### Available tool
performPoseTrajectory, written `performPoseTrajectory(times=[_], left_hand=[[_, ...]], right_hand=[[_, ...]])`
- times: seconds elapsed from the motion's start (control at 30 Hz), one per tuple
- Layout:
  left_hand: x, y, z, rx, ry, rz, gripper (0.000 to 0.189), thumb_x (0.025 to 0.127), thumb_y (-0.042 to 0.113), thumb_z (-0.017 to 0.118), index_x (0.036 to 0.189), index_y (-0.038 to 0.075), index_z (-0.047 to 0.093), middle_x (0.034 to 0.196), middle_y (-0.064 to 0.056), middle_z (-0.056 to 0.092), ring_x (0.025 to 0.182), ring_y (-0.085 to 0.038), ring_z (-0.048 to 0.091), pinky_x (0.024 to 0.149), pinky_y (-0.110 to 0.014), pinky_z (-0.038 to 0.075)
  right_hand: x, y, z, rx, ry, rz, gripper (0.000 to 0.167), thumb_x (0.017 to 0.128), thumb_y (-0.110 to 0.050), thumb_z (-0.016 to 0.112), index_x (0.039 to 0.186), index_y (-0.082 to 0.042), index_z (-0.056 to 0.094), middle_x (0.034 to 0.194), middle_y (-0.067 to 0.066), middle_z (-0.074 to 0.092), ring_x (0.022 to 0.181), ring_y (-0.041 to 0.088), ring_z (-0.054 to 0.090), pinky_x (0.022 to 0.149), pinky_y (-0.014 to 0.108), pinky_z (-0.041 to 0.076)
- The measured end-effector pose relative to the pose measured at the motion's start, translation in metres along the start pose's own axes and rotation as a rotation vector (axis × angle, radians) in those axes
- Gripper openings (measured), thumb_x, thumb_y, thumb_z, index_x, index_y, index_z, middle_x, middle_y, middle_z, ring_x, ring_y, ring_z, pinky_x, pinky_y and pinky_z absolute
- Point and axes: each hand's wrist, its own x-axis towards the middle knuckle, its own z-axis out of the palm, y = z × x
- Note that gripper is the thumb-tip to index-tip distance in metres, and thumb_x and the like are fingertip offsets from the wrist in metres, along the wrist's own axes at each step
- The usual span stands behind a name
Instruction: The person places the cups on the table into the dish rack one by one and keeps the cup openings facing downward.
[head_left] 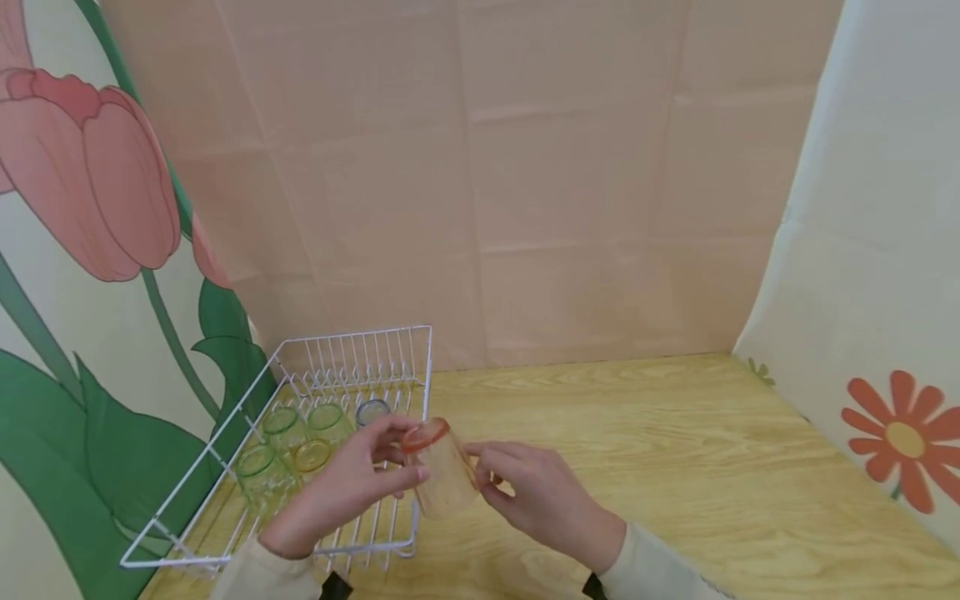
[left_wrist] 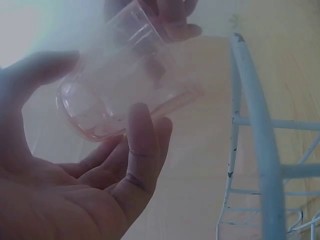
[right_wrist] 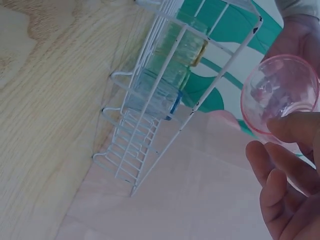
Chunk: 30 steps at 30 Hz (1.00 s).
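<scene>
A clear, orange-pink tinted drinking glass (head_left: 444, 479) is held tilted between both hands, over the right edge of the white wire rack. My left hand (head_left: 352, 479) grips its thick-bottomed end, with the thumb on one side and fingers on the other. In the left wrist view, the glass (left_wrist: 112, 95) shows its rounded base close to the left palm (left_wrist: 75, 200). My right hand (head_left: 543, 496) pinches the glass at its right side. The right wrist view shows the pink rim (right_wrist: 244, 107) facing the right fingers (right_wrist: 295, 125).
The white wire dish rack (head_left: 429, 358) stands on the wood-grain table (head_left: 637, 450) at left. Inside it are several green glasses (head_left: 326, 421), a yellow one (head_left: 312, 455) and a blue one (head_left: 372, 411). Behind rises a pinkish-beige sheet (head_left: 555, 183), with flowered panels at both sides.
</scene>
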Motion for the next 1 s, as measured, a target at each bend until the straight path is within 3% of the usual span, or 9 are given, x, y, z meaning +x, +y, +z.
performPoseTrajectory(times=[0.1,0.37,0.57,0.73,0.9,1.0], left_hand=[[0.000,-0.002,-0.001,0.007,0.044,0.014,0.055,0.085,0.019,0.079,0.129,0.001,0.052,0.125,-0.018,0.058,0.102,-0.026,0.063,0.071,-0.035,0.058],[0.001,0.001,-0.016,0.143,0.214,-0.016,0.055,0.079,0.020,0.085,0.124,0.007,0.055,0.119,-0.012,0.065,0.098,-0.022,0.064,0.077,-0.035,0.054],[-0.001,0.004,-0.033,0.248,0.230,-0.005,0.064,0.081,0.021,0.083,0.135,0.007,0.053,0.123,-0.015,0.062,0.093,-0.023,0.061,0.069,-0.034,0.054],[0.001,-0.001,-0.046,0.337,0.250,-0.086,0.065,0.082,0.025,0.083,0.135,0.005,0.053,0.118,-0.016,0.062,0.089,-0.023,0.060,0.064,-0.033,0.052],[0.004,-0.013,-0.055,0.424,0.238,-0.146,0.061,0.079,0.025,0.084,0.124,0.001,0.051,0.113,-0.018,0.061,0.090,-0.025,0.061,0.067,-0.034,0.051],[0.007,-0.021,-0.058,0.493,0.203,-0.184,0.055,0.076,0.023,0.084,0.113,0.001,0.051,0.102,-0.014,0.062,0.082,-0.023,0.059,0.065,-0.035,0.049]], right_hand=[[0.000,0.000,0.000,0.003,0.011,0.002,0.031,0.077,0.003,0.079,0.081,-0.017,0.056,0.114,0.001,0.073,0.078,0.005,0.069,0.064,0.012,0.050],[-0.003,0.005,-0.001,-0.031,-0.021,0.052,0.027,0.081,-0.002,0.079,0.083,-0.018,0.058,0.121,0.002,0.069,0.071,-0.001,0.065,0.061,0.012,0.051],[-0.006,0.005,-0.002,-0.054,-0.060,0.079,0.025,0.082,-0.005,0.079,0.084,-0.019,0.058,0.122,0.002,0.068,0.070,-0.001,0.064,0.061,0.009,0.048],[-0.008,0.005,-0.002,-0.059,-0.077,0.103,0.022,0.084,-0.010,0.080,0.091,-0.019,0.061,0.123,0.000,0.067,0.068,0.000,0.063,0.058,0.010,0.046],[-0.009,0.005,-0.003,-0.066,-0.090,0.126,0.024,0.085,-0.014,0.080,0.101,-0.020,0.062,0.124,-0.002,0.065,0.067,-0.003,0.059,0.055,0.008,0.042],[-0.009,0.006,-0.002,-0.074,-0.094,0.132,0.026,0.086,-0.016,0.079,0.104,-0.020,0.062,0.125,-0.002,0.064,0.066,-0.004,0.057,0.054,0.008,0.041]])
